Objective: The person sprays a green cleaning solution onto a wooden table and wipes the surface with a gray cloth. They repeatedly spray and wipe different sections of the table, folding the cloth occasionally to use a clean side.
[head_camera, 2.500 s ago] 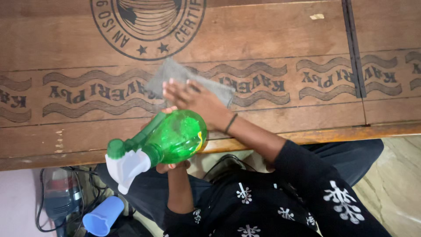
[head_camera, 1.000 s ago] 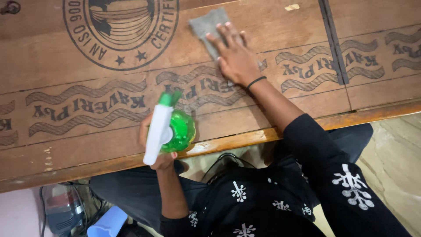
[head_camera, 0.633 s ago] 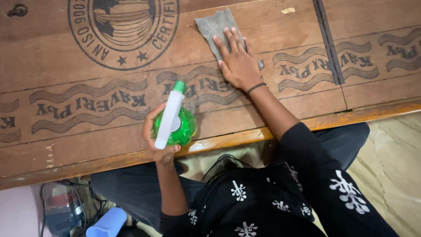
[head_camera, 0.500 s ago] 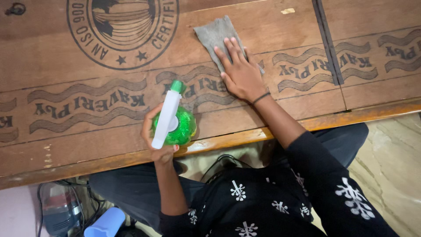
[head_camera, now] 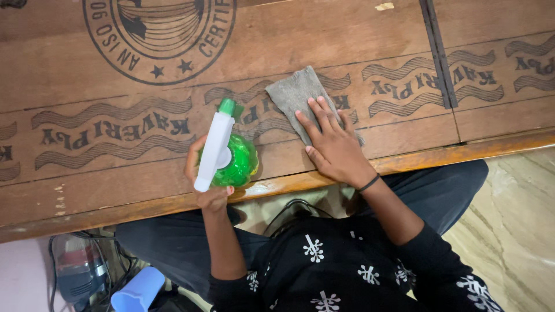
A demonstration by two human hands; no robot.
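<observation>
Left grip: left hand (head_camera: 207,184) is wrapped around the green spray bottle (head_camera: 234,164), fingers curled on its round body, so it's properly clenched on it. The white trigger head (head_camera: 213,151) sticks out over the top of the hand, with a small green nozzle tip pointing up the board.

Right grip: right hand (head_camera: 332,145) isn't closed on anything; it lies flat with fingers spread, palm pressing down on the grey cloth (head_camera: 299,95). Cloth pokes out past the fingertips, away from the person.

Bottle spot: held just above the near edge of the wooden board (head_camera: 347,34), just left of the pressing hand, the two not touching.

Cloth spot: flat on the board, under and ahead of the right hand.

Wrist: thin black band (head_camera: 368,184) right behind the pressing hand.

Below the bottle hand: light blue cup (head_camera: 137,290) and dark cables (head_camera: 110,271) down on the floor, well apart from both hands.
</observation>
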